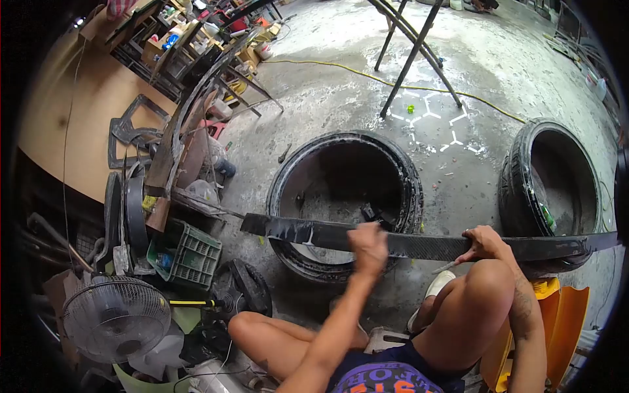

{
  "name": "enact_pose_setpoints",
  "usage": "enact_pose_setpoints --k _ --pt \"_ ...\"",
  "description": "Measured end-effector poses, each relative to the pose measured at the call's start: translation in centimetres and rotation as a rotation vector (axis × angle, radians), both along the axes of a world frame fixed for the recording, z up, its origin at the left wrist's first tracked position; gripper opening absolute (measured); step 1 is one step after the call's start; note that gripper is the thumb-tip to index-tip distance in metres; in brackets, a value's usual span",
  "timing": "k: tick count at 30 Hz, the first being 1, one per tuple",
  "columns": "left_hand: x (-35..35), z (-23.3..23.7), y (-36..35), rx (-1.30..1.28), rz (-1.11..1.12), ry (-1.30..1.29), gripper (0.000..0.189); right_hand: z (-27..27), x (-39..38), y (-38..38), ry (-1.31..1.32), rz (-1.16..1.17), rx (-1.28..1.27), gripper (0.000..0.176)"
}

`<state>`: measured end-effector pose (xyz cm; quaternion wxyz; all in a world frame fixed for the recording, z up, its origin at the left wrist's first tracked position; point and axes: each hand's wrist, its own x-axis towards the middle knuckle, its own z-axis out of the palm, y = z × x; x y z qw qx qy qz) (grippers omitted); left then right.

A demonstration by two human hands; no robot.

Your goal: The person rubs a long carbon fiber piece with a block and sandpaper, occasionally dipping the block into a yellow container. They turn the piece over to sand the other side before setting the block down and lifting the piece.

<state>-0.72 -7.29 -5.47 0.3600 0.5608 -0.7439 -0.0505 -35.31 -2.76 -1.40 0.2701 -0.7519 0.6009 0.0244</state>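
A long, dark strip with a woven, carbon-fibre-like surface point(429, 247) lies across two tires in front of my knees. Pale wet-looking smears mark its left part. My left hand point(368, 247) is closed in a fist on top of the strip near its middle; whatever it holds, if anything, is hidden. Further right, my right hand point(483, 243) grips the strip, fingers over the far edge and thumb at the near edge. Under the strip's left half lies a large black tire point(278, 187). Another tire point(517, 177) leans under its right end.
A standing fan point(116, 318) and a green crate point(196, 255) are at my left, beside a cluttered bench. Orange curved panels point(567, 321) stand at my right. Metal stand legs point(419, 56) and a yellow cable point(334, 64) are ahead on the concrete floor.
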Motion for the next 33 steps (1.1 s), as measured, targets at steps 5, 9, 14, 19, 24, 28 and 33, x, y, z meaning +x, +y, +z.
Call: enact_pose_setpoints --k 5,9,14,19,24,28,33 --pt "6.1 0.2 -3.1 -0.038 -0.106 -0.019 0.018 -0.8 -0.4 0.1 0.008 0.002 -0.02 0.091" --pt "7.2 -1.1 -3.8 -0.029 0.195 -0.102 0.018 -0.4 -0.2 0.0 -0.003 -0.003 -0.013 0.09" --pt "0.5 0.1 0.7 0.042 -0.178 -0.042 0.024 -1.3 -0.5 -0.5 -0.012 -0.011 0.037 0.094" --pt "8.5 0.6 -2.9 -0.021 0.129 -0.077 0.015 -1.2 -0.4 -0.6 0.017 -0.038 0.072 0.093" --pt "-4.9 0.3 4.3 0.142 -0.102 -0.004 0.021 -1.8 -0.7 -0.5 0.003 -0.05 0.036 0.089" --pt "-2.1 0.9 2.1 0.164 -0.287 -0.032 0.028 -0.8 -0.6 0.3 0.038 -0.008 0.036 0.094" --pt "5.2 2.6 -0.7 0.167 -0.091 -0.154 0.035 -0.9 -0.4 0.7 -0.043 0.065 -0.175 0.087"
